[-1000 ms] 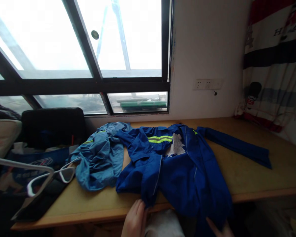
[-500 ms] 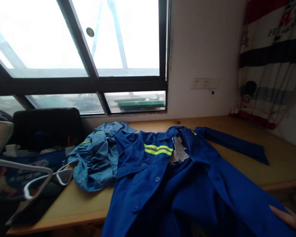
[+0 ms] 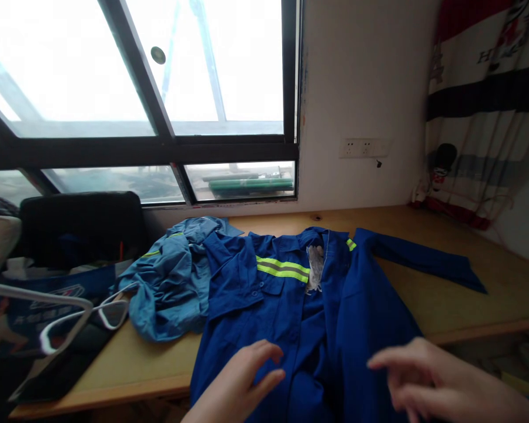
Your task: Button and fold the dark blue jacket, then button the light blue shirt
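A dark blue work jacket (image 3: 242, 320) lies front side up over the table and hangs past its front edge. Across its chest runs a yellow-green and grey reflective strip (image 3: 282, 269). A whitish frayed patch (image 3: 316, 269) shows inside the neck opening. My left hand (image 3: 249, 376) is over the lower left front, thumb and fingers apart, holding nothing. Above the jacket's right side is my right hand (image 3: 423, 373), slightly blurred, its index finger stretched out and the others bent, with nothing visible in it. One sleeve (image 3: 427, 258) stretches out to the right.
A crumpled light blue garment (image 3: 170, 299) lies against the jacket's left side on the wooden table (image 3: 423, 305). White-framed tubing (image 3: 66, 299), a dark bag (image 3: 83, 229) and a printed blue bag (image 3: 30, 305) crowd the left. A window (image 3: 229, 70) and curtain (image 3: 476, 135) stand behind.
The jacket's right front panel has been folded inward, covering much of the dark inside. My left hand has come into view, and my right hand has moved left from the right edge, off the cloth.
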The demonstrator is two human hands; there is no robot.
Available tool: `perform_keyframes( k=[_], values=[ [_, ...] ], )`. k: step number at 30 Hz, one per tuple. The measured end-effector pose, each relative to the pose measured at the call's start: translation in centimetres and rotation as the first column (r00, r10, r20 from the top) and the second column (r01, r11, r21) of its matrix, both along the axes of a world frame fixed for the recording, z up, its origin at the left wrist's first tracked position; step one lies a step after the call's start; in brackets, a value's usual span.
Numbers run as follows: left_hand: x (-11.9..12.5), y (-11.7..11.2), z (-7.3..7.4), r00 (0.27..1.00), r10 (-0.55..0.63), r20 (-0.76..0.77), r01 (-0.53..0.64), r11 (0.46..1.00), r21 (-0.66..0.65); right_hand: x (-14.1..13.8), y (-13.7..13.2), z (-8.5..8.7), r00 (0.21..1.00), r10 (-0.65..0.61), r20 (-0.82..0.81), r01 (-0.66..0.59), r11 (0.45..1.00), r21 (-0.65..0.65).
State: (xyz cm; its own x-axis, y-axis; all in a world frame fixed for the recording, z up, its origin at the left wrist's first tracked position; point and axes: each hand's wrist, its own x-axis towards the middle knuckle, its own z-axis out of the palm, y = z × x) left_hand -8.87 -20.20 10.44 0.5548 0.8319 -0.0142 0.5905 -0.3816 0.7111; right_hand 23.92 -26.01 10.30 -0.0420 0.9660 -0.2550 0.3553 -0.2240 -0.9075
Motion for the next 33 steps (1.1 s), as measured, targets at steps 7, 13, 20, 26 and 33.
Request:
perform_keyframes(
  k=[7,13,20,26,33],
  values=[
    [7.7,13.7,-5.7,0.993,-0.007,-0.114,0.049,0.927,0.371,-2.8,16.6,-5.8,0.836,-0.435,0.334,0.287,0.867,0.408],
    [10.1,21.1,-10.3,0.914,0.270,-0.303,-0.132,0.903,0.409,0.0,24.6,-12.7,0.612,-0.518,0.597,0.231,0.840,0.491],
    [8.8,24.9,-12.0,0.857,0.452,-0.248,-0.307,0.834,0.459,2.5,29.4,-12.7,0.758,-0.501,0.418,0.153,0.759,0.633],
    [9.1,25.3,-12.2,0.893,0.423,-0.151,-0.302,0.814,0.496,-1.7,27.5,-10.4,0.852,-0.413,0.322,0.062,0.689,0.722],
    [10.0,26.0,-12.1,0.883,0.235,0.406,-0.323,0.932,0.163,-9.5,22.7,-6.9,0.602,0.029,0.798,-0.591,0.689,0.420]
  ],
)
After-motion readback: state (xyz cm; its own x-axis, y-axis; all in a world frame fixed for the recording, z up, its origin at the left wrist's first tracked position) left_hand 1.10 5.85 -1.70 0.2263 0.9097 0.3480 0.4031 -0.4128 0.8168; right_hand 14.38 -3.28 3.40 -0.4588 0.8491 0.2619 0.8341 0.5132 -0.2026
